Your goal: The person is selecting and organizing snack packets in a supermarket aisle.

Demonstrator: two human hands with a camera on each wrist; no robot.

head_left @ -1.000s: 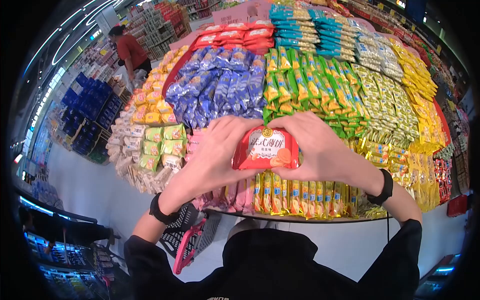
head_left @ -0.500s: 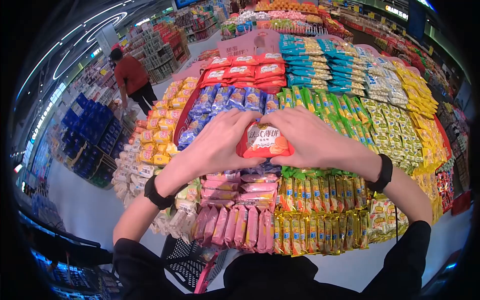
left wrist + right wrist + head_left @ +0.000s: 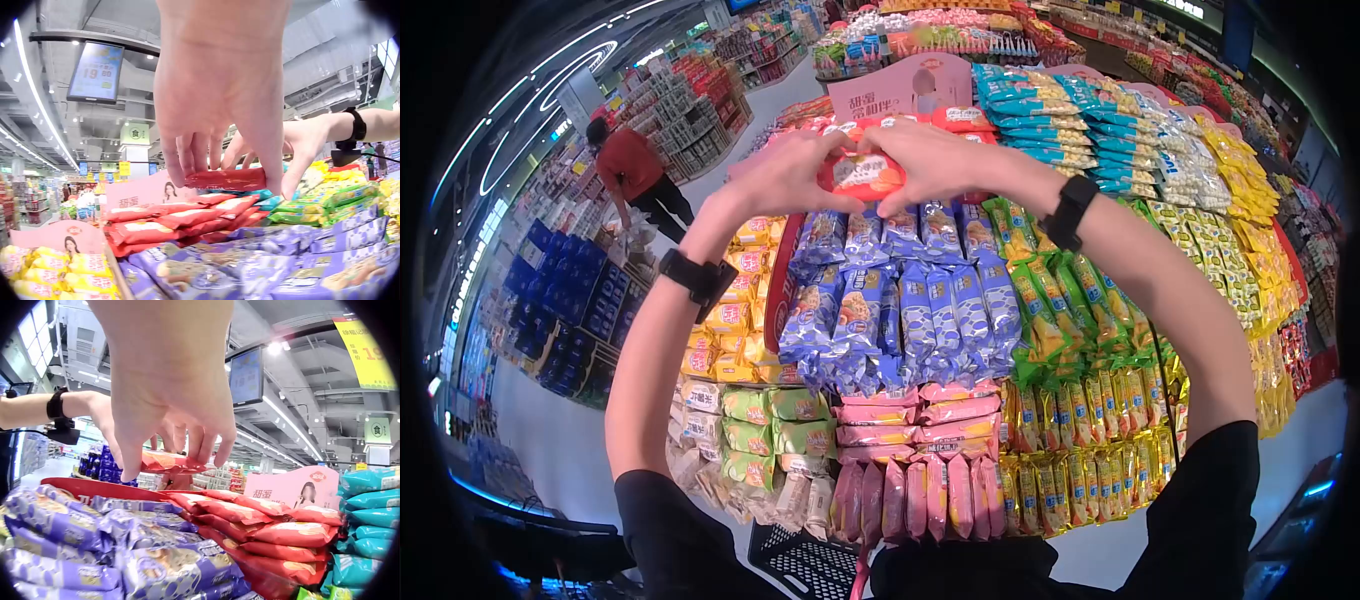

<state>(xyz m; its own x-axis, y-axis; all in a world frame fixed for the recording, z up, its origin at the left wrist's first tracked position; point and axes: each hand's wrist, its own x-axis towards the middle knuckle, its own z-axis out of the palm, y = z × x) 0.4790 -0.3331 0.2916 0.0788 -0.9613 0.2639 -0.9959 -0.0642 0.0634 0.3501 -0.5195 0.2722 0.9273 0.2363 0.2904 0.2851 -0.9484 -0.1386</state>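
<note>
A red snack packet [image 3: 862, 176] with a white label is held between both hands at the far side of the display. My left hand [image 3: 785, 178] grips its left end and my right hand [image 3: 940, 160] its right end, thumbs on the near side. In the left wrist view the packet [image 3: 228, 180] shows edge-on, just above a pile of similar red packets [image 3: 187, 219]. The right wrist view shows the held packet [image 3: 172, 462] over the left part of that pile. Blue-purple snack packets [image 3: 910, 300] lie on the near side.
Green packets [image 3: 1065, 300], teal packets [image 3: 1040, 130] and yellow packets [image 3: 735, 320] flank the pile. Pink packets [image 3: 920, 490] line the near edge. A pink sign [image 3: 900, 90] stands behind. A shopping basket [image 3: 800, 560] is below; a person in red [image 3: 635, 165] stands at left.
Both hands have moved forward and somewhat left with the red packet, from over the blue-purple and green packets to the red pile. The arms are now stretched further out.
</note>
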